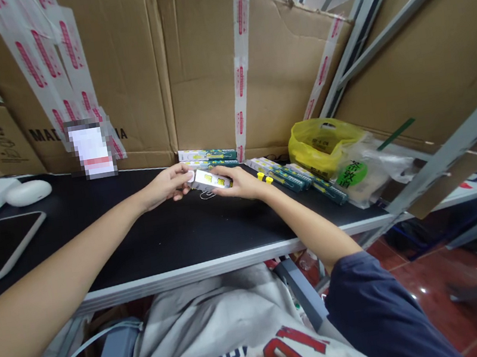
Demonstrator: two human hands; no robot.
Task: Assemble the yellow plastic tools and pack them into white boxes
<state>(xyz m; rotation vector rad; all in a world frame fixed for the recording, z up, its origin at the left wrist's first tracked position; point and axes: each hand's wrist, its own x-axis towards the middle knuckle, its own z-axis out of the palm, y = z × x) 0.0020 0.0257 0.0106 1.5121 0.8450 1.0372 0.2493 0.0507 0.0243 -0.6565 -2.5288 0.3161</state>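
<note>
A small white box [208,179] with yellow print is held level between my two hands over the black table top. My right hand [239,183] is closed around the box's right part. At the box's left end, my left hand [171,184] pinches a small white, rounded piece [192,176] whose kind I cannot make out. Just below the box lies a thin wire-like loop [207,195]. Behind my hands, long slim green-and-white boxes [212,157] lie against the cardboard. More such boxes [285,174] lie to the right, beyond my right wrist, which wears a yellow bow-like band [264,178].
A yellow plastic bag [319,147] and a clear bag with a green label [356,175] stand at the right by a metal post [447,151]. A tablet-like device [3,249] and a white mouse-shaped object [29,192] lie left. Cardboard [203,69] walls the back.
</note>
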